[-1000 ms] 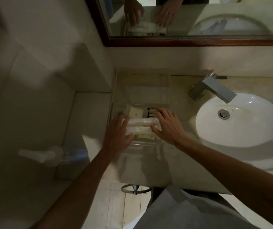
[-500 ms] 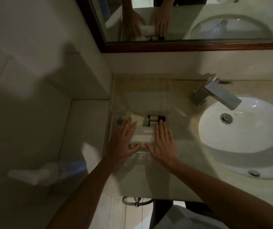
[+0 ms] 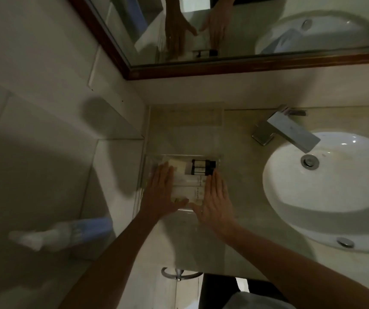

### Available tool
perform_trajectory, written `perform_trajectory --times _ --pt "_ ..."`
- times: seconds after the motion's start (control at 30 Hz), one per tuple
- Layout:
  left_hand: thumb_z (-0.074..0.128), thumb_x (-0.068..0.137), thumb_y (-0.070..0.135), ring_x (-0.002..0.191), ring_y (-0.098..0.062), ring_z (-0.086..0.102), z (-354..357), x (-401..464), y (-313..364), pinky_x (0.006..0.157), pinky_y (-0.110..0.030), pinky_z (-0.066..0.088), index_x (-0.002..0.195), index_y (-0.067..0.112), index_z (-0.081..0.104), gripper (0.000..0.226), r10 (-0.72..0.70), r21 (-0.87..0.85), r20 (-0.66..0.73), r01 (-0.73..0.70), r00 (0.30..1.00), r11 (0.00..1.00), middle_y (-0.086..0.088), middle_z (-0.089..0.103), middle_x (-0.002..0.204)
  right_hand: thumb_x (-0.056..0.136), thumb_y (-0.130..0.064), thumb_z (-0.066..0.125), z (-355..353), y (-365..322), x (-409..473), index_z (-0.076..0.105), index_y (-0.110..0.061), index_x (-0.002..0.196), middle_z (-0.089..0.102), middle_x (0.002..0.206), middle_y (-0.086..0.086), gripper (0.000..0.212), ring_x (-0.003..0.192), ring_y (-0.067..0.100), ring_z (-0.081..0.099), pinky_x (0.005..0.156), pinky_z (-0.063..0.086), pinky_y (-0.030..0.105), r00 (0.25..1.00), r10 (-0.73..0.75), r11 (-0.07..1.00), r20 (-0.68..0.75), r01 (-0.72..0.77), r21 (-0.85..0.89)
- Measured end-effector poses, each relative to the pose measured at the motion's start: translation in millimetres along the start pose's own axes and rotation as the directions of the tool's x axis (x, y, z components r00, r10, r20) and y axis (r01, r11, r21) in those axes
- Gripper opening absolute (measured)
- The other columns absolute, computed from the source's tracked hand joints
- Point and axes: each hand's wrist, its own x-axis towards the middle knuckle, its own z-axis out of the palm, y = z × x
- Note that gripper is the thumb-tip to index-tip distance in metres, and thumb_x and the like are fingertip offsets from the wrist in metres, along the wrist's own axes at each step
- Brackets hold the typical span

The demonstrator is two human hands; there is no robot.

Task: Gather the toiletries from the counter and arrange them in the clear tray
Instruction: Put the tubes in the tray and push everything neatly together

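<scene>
The clear tray (image 3: 149,172) sits on the beige counter left of the sink. Inside lie white tubes (image 3: 190,188) side by side, small black-capped bottles (image 3: 201,167) at the far right and a cream packet (image 3: 178,167) at the far left. My left hand (image 3: 161,192) lies flat, fingers together, against the left ends of the tubes. My right hand (image 3: 216,197) lies flat against their right ends. Neither hand grips anything; the tubes rest between the two palms.
A white basin (image 3: 335,188) with a chrome square tap (image 3: 288,130) fills the right. A wood-framed mirror (image 3: 223,68) hangs behind. A white and blue spray bottle (image 3: 67,233) stands low on the left ledge. Bare counter (image 3: 185,130) lies beyond the tray.
A second ago my fingers curled on a tube in the tray. Both hands have since flattened and now press the tubes from either side; the view shifted slightly.
</scene>
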Motion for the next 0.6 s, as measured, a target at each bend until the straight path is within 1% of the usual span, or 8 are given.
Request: perform_trajectory --times 0.07,0.13,0.2,0.27,0.37,0.47,0.53,0.6 --pt "0.038 0.074 0.089 0.151 -0.03 0.004 0 7 -4 0.121 -0.051 0.014 0.154 0.009 0.017 0.115 0.142 0.04 -0.009 -0.141 0.99 0.989 -0.013 0.01 0.163 0.089 -0.076 0.001 3 1 3 -0.013 0.005 0.15 -0.016 0.159 0.027 0.103 0.147 0.037 -0.02 0.121 -0.009 0.049 1.0 0.012 1.0 -0.026 -0.011 0.017" --pt "0.034 0.072 0.093 0.151 -0.026 0.0 0 15 -9 0.121 -0.052 0.016 0.155 0.017 0.011 0.115 0.196 0.061 0.044 -0.198 0.98 0.978 -0.007 0.005 0.164 0.088 -0.078 0.002 6 1 4 -0.01 0.003 0.152 -0.017 0.16 0.024 0.103 0.148 0.035 -0.021 0.121 -0.013 0.046 0.998 0.036 0.999 -0.056 -0.034 0.042" --pt "0.03 0.072 0.094 0.151 -0.027 -0.001 3 20 -11 0.12 -0.053 0.016 0.156 0.021 0.008 0.113 0.187 0.053 0.066 -0.191 0.98 0.98 -0.007 0.003 0.164 0.088 -0.08 0.002 10 1 4 -0.011 0.0 0.153 -0.02 0.16 0.02 0.103 0.148 0.032 -0.022 0.119 -0.018 0.043 0.996 0.067 0.997 -0.066 -0.064 0.048" --pt "0.03 0.071 0.094 0.151 -0.031 -0.001 6 19 -11 0.121 -0.054 0.014 0.156 0.02 0.006 0.115 0.168 0.029 0.076 -0.171 0.983 0.985 -0.01 0.003 0.164 0.088 -0.08 0.002 11 -2 3 -0.011 -0.001 0.153 -0.02 0.16 0.02 0.103 0.148 0.031 -0.022 0.118 -0.019 0.042 0.994 0.089 0.996 -0.065 -0.087 0.03" --pt "0.026 0.067 0.096 0.15 -0.034 -0.003 5 17 -6 0.122 -0.053 0.009 0.156 0.014 0.006 0.122 0.091 0.011 0.082 -0.092 0.993 0.996 -0.014 0.002 0.163 0.088 -0.077 -0.001 8 -8 1 -0.009 0.001 0.153 -0.018 0.16 0.022 0.102 0.148 0.032 -0.022 0.12 -0.014 0.044 0.989 0.132 0.991 -0.074 -0.129 0.038" --pt "0.025 0.063 0.098 0.15 -0.034 -0.004 -1 16 -1 0.122 -0.051 0.01 0.155 0.009 0.004 0.13 0.026 -0.036 0.054 -0.024 0.998 0.999 -0.017 -0.002 0.163 0.087 -0.077 -0.006 7 -14 -1 -0.015 0.001 0.151 -0.025 0.159 0.022 0.101 0.146 0.031 -0.027 0.121 -0.01 0.046 0.984 0.162 0.987 -0.07 -0.16 0.033" --pt "0.03 0.06 0.099 0.15 -0.031 -0.009 -5 8 -7 0.123 -0.05 0.007 0.155 0.011 -0.002 0.133 -0.012 -0.118 0.003 0.013 1.0 0.993 -0.015 -0.009 0.163 0.086 -0.081 0.002 6 -15 -2 -0.016 0.001 0.151 -0.027 0.158 0.021 0.106 0.146 0.031 -0.028 0.122 -0.009 0.046 0.981 0.177 0.983 -0.077 -0.173 0.058" --pt "0.04 0.059 0.098 0.15 -0.029 -0.01 -7 -4 -20 0.122 -0.049 0.005 0.155 0.018 -0.005 0.133 -0.02 -0.173 -0.05 0.012 0.999 0.985 -0.012 -0.011 0.163 0.081 -0.09 0.015 5 -6 -5 -0.015 0.001 0.151 -0.026 0.159 0.021 0.119 0.147 0.031 -0.025 0.121 -0.009 0.046 0.979 0.176 0.983 -0.104 -0.169 0.071"
